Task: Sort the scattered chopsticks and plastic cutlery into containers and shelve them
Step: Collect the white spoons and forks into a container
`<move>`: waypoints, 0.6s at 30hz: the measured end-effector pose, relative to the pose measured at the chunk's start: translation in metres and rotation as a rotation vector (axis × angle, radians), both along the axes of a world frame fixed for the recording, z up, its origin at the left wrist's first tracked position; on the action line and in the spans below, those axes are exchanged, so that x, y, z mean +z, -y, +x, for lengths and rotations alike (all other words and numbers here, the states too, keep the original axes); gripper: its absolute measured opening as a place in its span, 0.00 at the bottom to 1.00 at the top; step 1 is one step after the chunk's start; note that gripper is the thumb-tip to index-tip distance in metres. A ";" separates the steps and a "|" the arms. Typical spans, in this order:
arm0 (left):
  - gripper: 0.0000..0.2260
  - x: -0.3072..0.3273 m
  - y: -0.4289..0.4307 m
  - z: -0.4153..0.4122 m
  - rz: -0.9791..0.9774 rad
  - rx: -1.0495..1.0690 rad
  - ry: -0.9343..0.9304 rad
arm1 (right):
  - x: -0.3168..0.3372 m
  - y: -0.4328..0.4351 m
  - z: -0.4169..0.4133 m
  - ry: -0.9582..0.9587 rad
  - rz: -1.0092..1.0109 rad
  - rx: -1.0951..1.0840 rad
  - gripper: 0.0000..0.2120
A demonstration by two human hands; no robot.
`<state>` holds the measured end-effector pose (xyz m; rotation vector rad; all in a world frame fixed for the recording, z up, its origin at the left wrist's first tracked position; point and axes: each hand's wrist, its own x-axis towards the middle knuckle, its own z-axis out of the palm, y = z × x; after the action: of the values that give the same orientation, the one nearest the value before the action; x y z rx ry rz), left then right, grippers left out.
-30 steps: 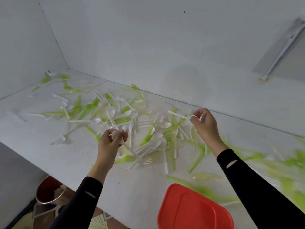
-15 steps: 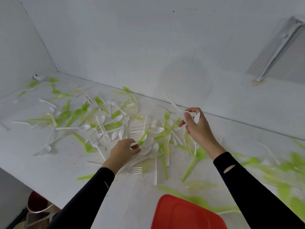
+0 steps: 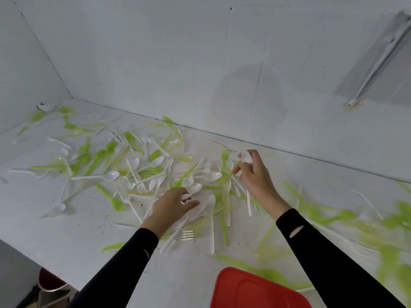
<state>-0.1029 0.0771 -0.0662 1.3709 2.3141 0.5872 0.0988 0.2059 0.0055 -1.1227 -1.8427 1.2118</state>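
Bare storeroom-like nook: white walls [image 3: 178, 63], counter [image 3: 66, 241] w/ plastic cutlery [image 3: 110, 175].

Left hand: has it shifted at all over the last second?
Yes. The left hand has dropped onto the cutlery pile and moved right, farther from the long white spoon lying at left. It pinches a small white spoon.

White spoons [image 3: 97, 177]: opaque white plastic, smooth, with a soft sheen on the bowls.
Green forks [image 3: 224, 156]: lime plastic, slightly see-through, smooth and glossy.
Green spoons [image 3: 85, 157]: the same translucent lime plastic, shiny.
Yellowish cutlery [image 3: 185, 158]: thin, nearly clear plastic, pale and glassy.
Worktop [image 3: 66, 241]: white, matt, smooth surface, flecked with dark grit.
Walls [image 3: 155, 63]: white matt panels with faint seams.
Red lid [image 3: 251, 292]: moulded plastic, smooth, semi-gloss.
Sleeves [image 3: 124, 270]: black stretchy cloth, matt.
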 end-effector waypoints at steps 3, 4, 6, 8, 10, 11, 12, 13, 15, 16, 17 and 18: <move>0.19 -0.004 -0.001 0.013 -0.058 -0.015 -0.048 | -0.009 0.009 -0.014 -0.054 0.001 -0.005 0.19; 0.18 -0.004 -0.002 0.015 -0.075 -0.008 -0.042 | -0.009 0.012 -0.017 -0.086 -0.002 -0.013 0.19; 0.16 -0.005 -0.003 0.017 -0.099 0.013 -0.014 | -0.004 0.016 -0.023 -0.178 -0.055 -0.024 0.18; 0.15 -0.004 -0.003 0.017 -0.104 0.001 -0.040 | 0.007 0.015 -0.029 -0.328 -0.190 -0.051 0.15; 0.14 -0.002 -0.005 0.013 -0.062 -0.033 -0.032 | 0.014 0.009 -0.030 -0.480 -0.328 -0.122 0.12; 0.13 -0.001 -0.006 0.012 -0.016 -0.053 0.014 | 0.014 0.006 -0.029 -0.525 -0.365 -0.168 0.10; 0.11 0.000 -0.008 0.009 0.035 -0.073 0.073 | 0.012 0.005 -0.027 -0.546 -0.372 -0.212 0.08; 0.10 0.002 -0.010 0.007 0.080 -0.088 0.123 | 0.009 0.005 -0.024 -0.548 -0.357 -0.247 0.06; 0.08 0.008 -0.013 0.004 0.171 -0.095 0.194 | 0.002 0.008 -0.018 -0.571 -0.303 -0.293 0.03; 0.07 0.011 -0.014 0.002 0.219 -0.073 0.265 | 0.000 0.010 -0.016 -0.593 -0.278 -0.306 0.03; 0.07 0.016 -0.015 0.002 0.265 -0.038 0.371 | -0.002 0.010 -0.014 -0.606 -0.249 -0.320 0.03; 0.06 0.020 -0.016 0.001 0.304 -0.001 0.472 | -0.004 0.010 -0.013 -0.603 -0.214 -0.337 0.04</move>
<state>-0.1014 0.0935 -0.0459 1.1925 1.8962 1.1609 0.0856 0.1960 0.0012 -0.9837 -1.0496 1.3737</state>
